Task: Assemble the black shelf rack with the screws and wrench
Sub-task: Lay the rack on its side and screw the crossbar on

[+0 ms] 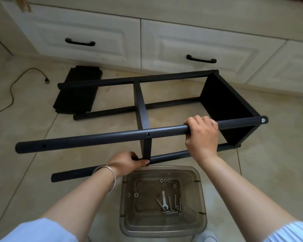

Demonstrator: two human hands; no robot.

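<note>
The black shelf rack (98,137) lies on its side on the tiled floor, with four round poles, a middle shelf panel (141,105) and an end panel (224,100). My right hand (201,135) grips the upper near pole right of the middle panel. My left hand (128,160) holds the lower near pole where the middle panel's corner meets it. A silver screw head (263,120) shows at the upper pole's right end. A clear plastic bin (198,203) near me holds several long screws (175,204), washers (165,180) and a small flat wrench (164,199).
A loose black shelf panel (77,91) lies on the floor behind the rack's left end. A black cable (12,91) with a USB plug runs along the left. White cabinet drawers (196,48) with black handles stand close behind the rack.
</note>
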